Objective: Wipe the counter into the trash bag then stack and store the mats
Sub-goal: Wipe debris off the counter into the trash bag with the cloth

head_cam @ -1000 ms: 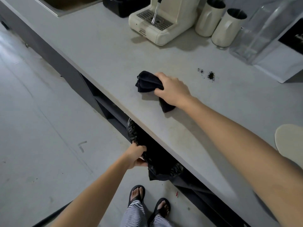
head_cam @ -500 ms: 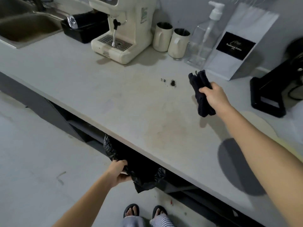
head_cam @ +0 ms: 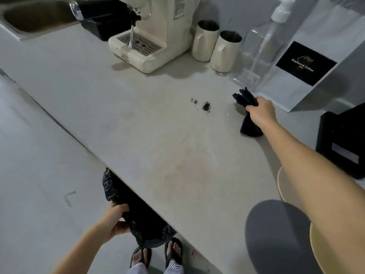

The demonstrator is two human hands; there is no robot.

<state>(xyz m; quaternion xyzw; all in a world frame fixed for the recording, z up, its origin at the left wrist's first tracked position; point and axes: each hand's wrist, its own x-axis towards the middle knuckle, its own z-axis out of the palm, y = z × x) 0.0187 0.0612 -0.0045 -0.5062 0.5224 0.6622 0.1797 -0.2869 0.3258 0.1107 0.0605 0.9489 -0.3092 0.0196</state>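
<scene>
Right hand (head_cam: 260, 111) grips black cloth (head_cam: 249, 115) on the tabletop (head_cam: 138, 125).
Cloth runs near-to-far, right of the coffee grounds (head_cam: 206, 106); left hand (head_cam: 115, 220) clutches trash bag (head_cam: 138, 216) at the tabletop's edge.

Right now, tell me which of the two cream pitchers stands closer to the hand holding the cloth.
The right-hand pitcher, next to the clear pump bottle; the other stands beside the espresso machine.

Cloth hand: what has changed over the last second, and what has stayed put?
The right hand carried the black cloth from the grounds' near-left to their far right, beside the coffee bag. Nothing was released. Unchanged: the grounds remain unwiped, and the left hand keeps gripping the trash bag below the counter edge.
</scene>
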